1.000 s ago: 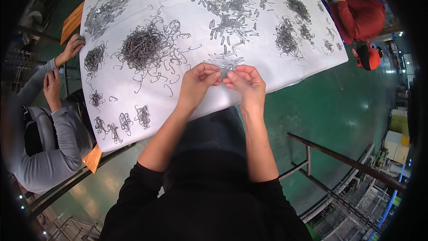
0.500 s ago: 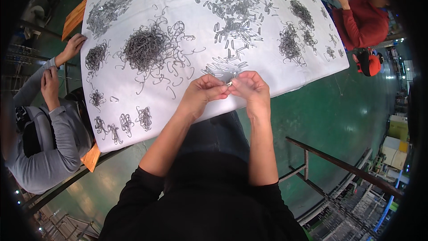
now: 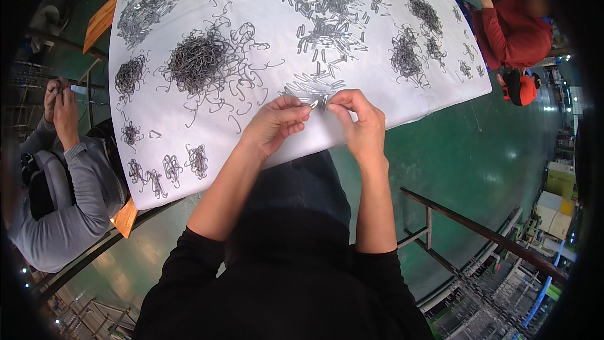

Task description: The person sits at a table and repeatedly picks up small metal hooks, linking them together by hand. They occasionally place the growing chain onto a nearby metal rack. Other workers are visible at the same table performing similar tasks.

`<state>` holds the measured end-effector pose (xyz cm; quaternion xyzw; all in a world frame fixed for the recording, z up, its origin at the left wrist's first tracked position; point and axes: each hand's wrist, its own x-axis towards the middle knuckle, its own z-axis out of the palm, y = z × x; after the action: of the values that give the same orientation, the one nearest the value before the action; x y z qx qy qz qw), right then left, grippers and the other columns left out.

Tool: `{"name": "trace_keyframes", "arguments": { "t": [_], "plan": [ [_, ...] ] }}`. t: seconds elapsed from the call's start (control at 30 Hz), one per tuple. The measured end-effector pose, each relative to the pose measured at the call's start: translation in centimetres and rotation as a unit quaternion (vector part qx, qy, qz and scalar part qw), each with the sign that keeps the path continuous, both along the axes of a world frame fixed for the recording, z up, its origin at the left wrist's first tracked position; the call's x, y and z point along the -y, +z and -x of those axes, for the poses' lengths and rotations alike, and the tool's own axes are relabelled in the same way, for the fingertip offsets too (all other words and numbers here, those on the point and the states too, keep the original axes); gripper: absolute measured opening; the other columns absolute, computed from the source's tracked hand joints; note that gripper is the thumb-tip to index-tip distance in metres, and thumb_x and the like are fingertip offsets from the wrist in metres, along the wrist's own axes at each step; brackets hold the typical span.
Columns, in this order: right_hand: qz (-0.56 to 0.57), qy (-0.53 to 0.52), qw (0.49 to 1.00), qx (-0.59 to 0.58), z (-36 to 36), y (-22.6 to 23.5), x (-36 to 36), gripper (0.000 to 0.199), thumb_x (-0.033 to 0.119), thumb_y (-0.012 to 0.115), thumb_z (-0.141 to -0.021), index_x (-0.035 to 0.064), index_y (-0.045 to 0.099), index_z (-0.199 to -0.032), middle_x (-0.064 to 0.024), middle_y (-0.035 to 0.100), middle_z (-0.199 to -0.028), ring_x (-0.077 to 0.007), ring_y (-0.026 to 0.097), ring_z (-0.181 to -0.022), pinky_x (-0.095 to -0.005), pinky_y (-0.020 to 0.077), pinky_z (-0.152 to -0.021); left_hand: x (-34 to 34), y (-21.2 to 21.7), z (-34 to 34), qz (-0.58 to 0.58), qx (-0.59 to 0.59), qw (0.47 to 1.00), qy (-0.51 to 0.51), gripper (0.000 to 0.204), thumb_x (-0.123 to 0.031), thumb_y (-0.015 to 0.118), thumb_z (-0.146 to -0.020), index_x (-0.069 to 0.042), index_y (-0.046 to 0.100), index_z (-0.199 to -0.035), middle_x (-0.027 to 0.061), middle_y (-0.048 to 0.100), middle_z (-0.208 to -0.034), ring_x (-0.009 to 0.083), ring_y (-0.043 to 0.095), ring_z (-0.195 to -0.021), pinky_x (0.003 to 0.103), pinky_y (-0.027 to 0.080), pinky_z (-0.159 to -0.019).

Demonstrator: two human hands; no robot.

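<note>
Over the near edge of the white-covered table, my left hand (image 3: 275, 124) pinches a small shiny metal link (image 3: 313, 105) between thumb and forefinger. Just to its right, my right hand (image 3: 363, 123) has thumb and forefinger closed by another small slim metal piece (image 3: 324, 102), which it seems to grip. Right beyond my fingertips lies a loose group of flat oval metal links (image 3: 314, 84). To the left spreads a tangled heap of bent wire hooks (image 3: 198, 61). Both hands are apart from each other.
Small hook clusters (image 3: 171, 170) lie along the table's left side. More hook piles (image 3: 406, 58) sit at the right. Many links (image 3: 327, 31) cover the far middle. A person in grey (image 3: 69, 195) sits at left, another in red (image 3: 513, 31) at far right. A metal frame (image 3: 484, 233) stands lower right.
My hands have drawn apart from where they met, the left shifting left and the right opening a gap. The grey-sleeved person's hand has left the table edge and joined the other.
</note>
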<state>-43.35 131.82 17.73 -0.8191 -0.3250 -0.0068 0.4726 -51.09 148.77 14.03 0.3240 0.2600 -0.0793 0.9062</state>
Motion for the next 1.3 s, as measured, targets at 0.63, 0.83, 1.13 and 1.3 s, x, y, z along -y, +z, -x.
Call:
{"name": "trace_keyframes", "arguments": {
  "t": [0.63, 0.83, 1.13, 1.3],
  "plan": [
    [-0.273, -0.11, 0.849, -0.439, 0.9, 0.0, -1.1, 0.026, -0.004, 0.072, -0.077, -0.0012, 0.051, -0.093, -0.0113, 0.064, -0.075, -0.021, 0.067, -0.067, -0.028, 0.0554, -0.064, 3.2, -0.3, -0.2, -0.269, 0.18, 0.932, 0.161, 0.016, 0.009, 0.065, -0.082, -0.004, 0.056, -0.083, 0.0078, 0.066, -0.093, 0.0115, 0.06, -0.09, 0.026, 0.05, -0.084],
    [-0.296, -0.124, 0.844, -0.428, 0.4, -0.3, -0.7, 0.025, -0.005, 0.071, -0.078, -0.0009, 0.05, -0.092, -0.0119, 0.064, -0.078, -0.0202, 0.067, -0.068, -0.0279, 0.0551, -0.066, 3.8, -0.8, -0.8, -0.255, 0.186, 0.938, 0.144, 0.015, 0.009, 0.064, -0.083, -0.004, 0.057, -0.083, 0.0069, 0.065, -0.093, 0.0109, 0.06, -0.089, 0.027, 0.05, -0.084],
    [-0.341, -0.145, 0.896, -0.244, -0.2, -1.3, -0.1, 0.02, -0.007, 0.066, -0.082, 0.0, 0.05, -0.091, -0.0112, 0.064, -0.084, -0.0175, 0.066, -0.076, -0.0263, 0.0526, -0.073, 1.7, -1.7, -6.1, -0.63, 0.186, 0.751, 0.069, 0.019, -0.009, 0.069, -0.08, -0.008, 0.071, -0.1, 0.0077, 0.069, -0.09, 0.0216, 0.062, -0.082, 0.03, 0.049, -0.073],
    [-0.333, -0.16, 0.903, -0.22, -0.9, -1.2, 1.1, 0.02, -0.007, 0.067, -0.082, 0.0015, 0.051, -0.09, -0.0097, 0.063, -0.083, -0.0178, 0.066, -0.076, -0.0286, 0.0541, -0.072, 0.1, -2.7, -10.9, -0.774, 0.29, 0.559, -0.064, 0.019, -0.009, 0.071, -0.075, -0.006, 0.07, -0.094, 0.0089, 0.066, -0.092, 0.0277, 0.06, -0.086, 0.036, 0.049, -0.079]
  ]
}}
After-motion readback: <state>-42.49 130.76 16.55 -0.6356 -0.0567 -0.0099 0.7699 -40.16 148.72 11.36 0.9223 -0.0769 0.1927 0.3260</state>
